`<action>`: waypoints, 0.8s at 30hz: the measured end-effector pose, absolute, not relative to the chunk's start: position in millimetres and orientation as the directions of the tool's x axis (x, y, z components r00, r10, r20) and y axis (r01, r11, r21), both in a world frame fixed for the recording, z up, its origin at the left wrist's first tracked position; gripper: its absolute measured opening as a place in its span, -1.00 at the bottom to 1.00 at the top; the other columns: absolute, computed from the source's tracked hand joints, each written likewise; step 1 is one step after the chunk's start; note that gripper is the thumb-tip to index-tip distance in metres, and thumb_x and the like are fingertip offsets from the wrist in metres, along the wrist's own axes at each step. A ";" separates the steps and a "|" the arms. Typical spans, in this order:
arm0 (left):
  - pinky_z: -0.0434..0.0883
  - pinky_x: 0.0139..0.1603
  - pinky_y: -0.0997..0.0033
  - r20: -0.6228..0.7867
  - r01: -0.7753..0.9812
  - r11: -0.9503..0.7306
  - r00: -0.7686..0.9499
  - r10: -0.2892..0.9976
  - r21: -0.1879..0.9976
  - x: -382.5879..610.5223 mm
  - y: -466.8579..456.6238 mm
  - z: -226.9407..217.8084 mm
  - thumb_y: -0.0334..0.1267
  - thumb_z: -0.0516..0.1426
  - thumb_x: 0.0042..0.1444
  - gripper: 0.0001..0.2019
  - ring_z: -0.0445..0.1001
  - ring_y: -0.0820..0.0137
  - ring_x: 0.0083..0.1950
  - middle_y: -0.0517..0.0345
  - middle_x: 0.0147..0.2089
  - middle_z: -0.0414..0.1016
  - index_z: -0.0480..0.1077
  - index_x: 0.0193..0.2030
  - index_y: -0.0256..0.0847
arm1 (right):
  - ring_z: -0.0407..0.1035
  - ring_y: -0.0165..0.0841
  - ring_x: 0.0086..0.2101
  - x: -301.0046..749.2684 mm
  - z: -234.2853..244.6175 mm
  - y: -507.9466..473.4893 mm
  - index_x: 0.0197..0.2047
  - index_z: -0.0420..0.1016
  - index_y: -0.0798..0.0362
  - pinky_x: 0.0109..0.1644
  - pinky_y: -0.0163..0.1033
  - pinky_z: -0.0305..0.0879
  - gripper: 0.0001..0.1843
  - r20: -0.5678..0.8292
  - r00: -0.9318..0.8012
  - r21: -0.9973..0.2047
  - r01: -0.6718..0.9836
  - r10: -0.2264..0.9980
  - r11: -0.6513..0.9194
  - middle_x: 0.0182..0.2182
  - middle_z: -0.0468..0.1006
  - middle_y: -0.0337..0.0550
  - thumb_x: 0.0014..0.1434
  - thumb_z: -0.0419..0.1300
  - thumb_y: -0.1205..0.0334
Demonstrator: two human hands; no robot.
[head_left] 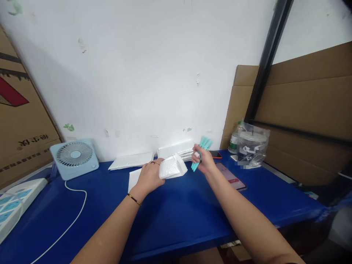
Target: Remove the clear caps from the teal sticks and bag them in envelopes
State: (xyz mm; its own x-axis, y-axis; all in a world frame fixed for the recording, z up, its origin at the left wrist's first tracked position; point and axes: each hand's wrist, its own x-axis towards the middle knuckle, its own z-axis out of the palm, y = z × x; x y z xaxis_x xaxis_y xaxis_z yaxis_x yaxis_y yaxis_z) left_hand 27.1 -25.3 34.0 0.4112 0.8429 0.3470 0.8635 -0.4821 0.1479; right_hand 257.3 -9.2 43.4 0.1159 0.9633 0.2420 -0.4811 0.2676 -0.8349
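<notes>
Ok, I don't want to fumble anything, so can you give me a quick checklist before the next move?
1. Left hand has a grip on the white packet: ok.
2. Right hand has a grip on the teal strips: ok.
3. Exact number of strips in the right hand: cannot tell, they are blurred and partly covered.
4. Fan cord apart from both hands: ok, it lies off to the left on the blue table.
5. Table beside the right forearm free of other things: not ok, a flat tablet-like thing lies there.
</notes>
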 end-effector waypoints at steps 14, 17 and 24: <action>0.21 0.06 0.23 0.536 0.835 -0.484 0.292 0.792 0.260 54.8 -41.7 25.9 -0.30 0.13 -0.19 -0.41 0.33 0.16 0.05 0.01 0.01 0.39 0.14 0.07 -0.21 | 0.36 -0.21 -0.07 191.9 21.3 -18.9 -0.37 0.50 0.03 -0.04 -0.16 0.29 -0.75 0.138 0.028 -0.708 -0.697 0.990 0.119 -0.11 0.52 -0.18 -0.02 0.23 0.01; 0.15 0.09 0.20 0.507 0.868 -0.463 0.321 0.800 0.179 58.4 -45.3 25.7 -0.28 0.13 -0.15 -0.37 0.30 0.14 0.07 -0.01 0.04 0.36 0.11 0.15 -0.18 | 0.31 -0.21 0.00 177.1 15.7 -25.6 -0.23 0.54 0.01 0.04 -0.19 0.26 -0.68 0.143 0.039 -0.724 -0.677 0.989 0.131 -0.08 0.50 -0.19 -0.02 0.23 0.01; 0.19 0.02 0.20 0.451 0.886 -0.463 0.409 0.793 0.012 60.9 -44.3 19.6 -0.27 0.00 0.08 -0.53 0.30 0.14 0.06 -0.11 0.01 0.37 0.12 0.16 -0.29 | 0.24 -0.23 0.08 158.6 13.9 -37.9 -0.20 0.57 0.00 0.16 -0.20 0.15 -0.68 0.187 0.086 -0.766 -0.611 0.979 0.200 0.04 0.42 -0.20 -0.01 0.25 0.03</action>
